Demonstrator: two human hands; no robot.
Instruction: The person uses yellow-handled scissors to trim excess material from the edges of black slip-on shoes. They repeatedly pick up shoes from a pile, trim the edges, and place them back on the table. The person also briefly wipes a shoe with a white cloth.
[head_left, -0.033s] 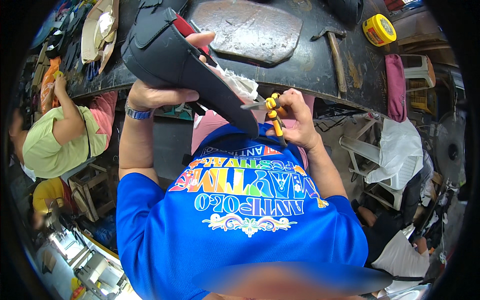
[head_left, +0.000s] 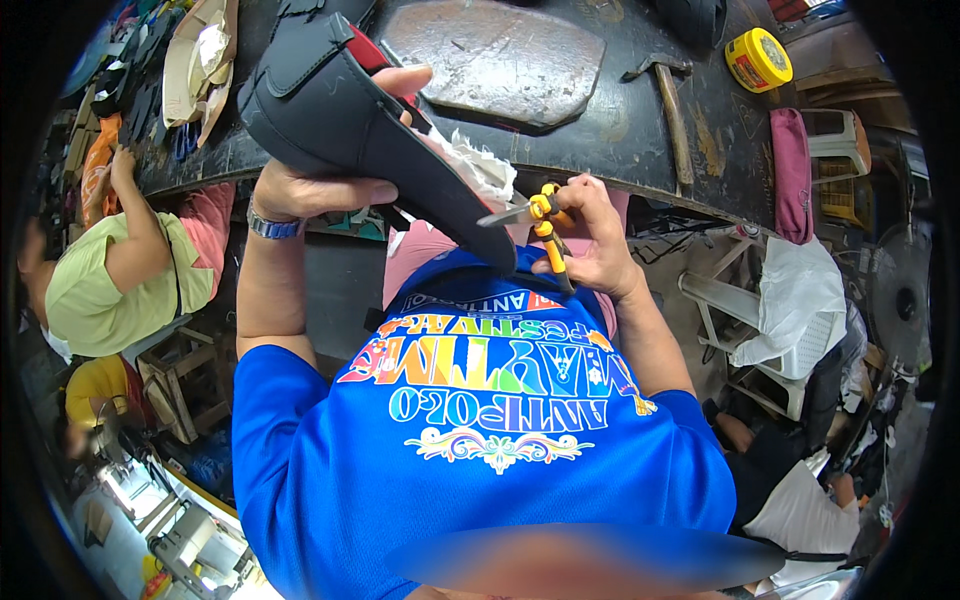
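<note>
My left hand grips a black shoe upper from beneath, thumb and fingers wrapped round its edges. Red lining shows at its opening, and frayed white fabric sticks out along one side. The tapering end of the upper points down toward my lap. My right hand is closed round yellow-and-black handled scissors. Their grey blades lie over the upper's edge near the tapering end; whether they are cutting cannot be made out.
A dark workbench carries a worn stone slab, a hammer and a yellow tub. White plastic stools stand on the right. A person in a pale yellow shirt sits on the left. A fan is at far right.
The shoe upper has shifted very slightly left, and the scissor blades have moved slightly left and down. Both hands keep their holds.
</note>
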